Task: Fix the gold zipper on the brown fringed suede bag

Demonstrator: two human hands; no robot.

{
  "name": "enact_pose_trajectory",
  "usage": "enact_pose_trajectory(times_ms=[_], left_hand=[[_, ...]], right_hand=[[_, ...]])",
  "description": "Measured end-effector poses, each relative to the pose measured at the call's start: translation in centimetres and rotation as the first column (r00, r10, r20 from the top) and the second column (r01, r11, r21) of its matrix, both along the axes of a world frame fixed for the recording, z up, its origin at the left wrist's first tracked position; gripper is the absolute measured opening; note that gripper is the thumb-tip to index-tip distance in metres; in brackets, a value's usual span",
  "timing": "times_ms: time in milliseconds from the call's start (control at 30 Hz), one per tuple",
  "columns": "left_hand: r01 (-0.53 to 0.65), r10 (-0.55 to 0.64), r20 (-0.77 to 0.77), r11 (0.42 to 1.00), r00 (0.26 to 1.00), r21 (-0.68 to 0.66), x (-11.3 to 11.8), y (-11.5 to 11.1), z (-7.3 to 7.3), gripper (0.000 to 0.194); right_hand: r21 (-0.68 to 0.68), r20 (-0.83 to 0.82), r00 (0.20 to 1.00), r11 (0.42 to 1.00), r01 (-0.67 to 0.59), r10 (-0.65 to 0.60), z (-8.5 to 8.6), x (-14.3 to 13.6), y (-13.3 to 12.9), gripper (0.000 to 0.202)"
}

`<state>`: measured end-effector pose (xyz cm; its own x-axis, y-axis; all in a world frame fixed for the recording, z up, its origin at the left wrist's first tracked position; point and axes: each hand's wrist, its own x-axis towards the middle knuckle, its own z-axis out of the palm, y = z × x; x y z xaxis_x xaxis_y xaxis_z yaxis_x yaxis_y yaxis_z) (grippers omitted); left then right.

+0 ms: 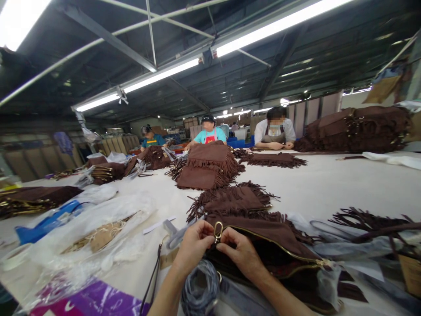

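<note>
A brown suede fringed bag (272,245) with a gold zipper lies open in front of me on the white table (329,184). Both hands pinch a gold clasp ring (218,231) at the bag's corner: my left hand (193,245) on its left side, my right hand (241,251) on its right. A grey spool of thread (200,287) rests just below my hands. A thin brown strap (154,274) trails down by my left wrist.
Stacks of brown fringed bags (210,169) lie further back and at the far right (355,129). Clear plastic bags (95,232) and a blue item (46,224) lie left. Three people sit working at the table's far end.
</note>
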<state>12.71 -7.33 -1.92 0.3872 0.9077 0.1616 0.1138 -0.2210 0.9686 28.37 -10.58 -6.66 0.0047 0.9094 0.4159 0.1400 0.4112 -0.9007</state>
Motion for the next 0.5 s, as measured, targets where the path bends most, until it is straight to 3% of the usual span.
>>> enact_pose_trajectory(times_ms=[167, 267, 500], left_hand=[[-0.091, 0.124, -0.184, 0.980, 0.975, 0.177, 0.3, -0.3, 0.1, 0.008], [-0.077, 0.164, -0.284, 0.953, 0.945, 0.292, 0.4, -0.7, 0.5, 0.013], [-0.098, 0.211, -0.262, 0.917, 0.942, 0.385, 0.2, -0.7, 0.7, 0.013]], right_hand=[[-0.015, 0.020, 1.000, 1.000, 0.011, -0.011, 0.3, 0.1, -0.1, 0.013], [-0.012, 0.044, 0.999, 1.000, 0.026, -0.025, 0.2, 0.1, 0.0, 0.014], [0.046, 0.265, 0.962, 0.997, 0.057, -0.067, 1.5, 0.8, -0.6, 0.011]])
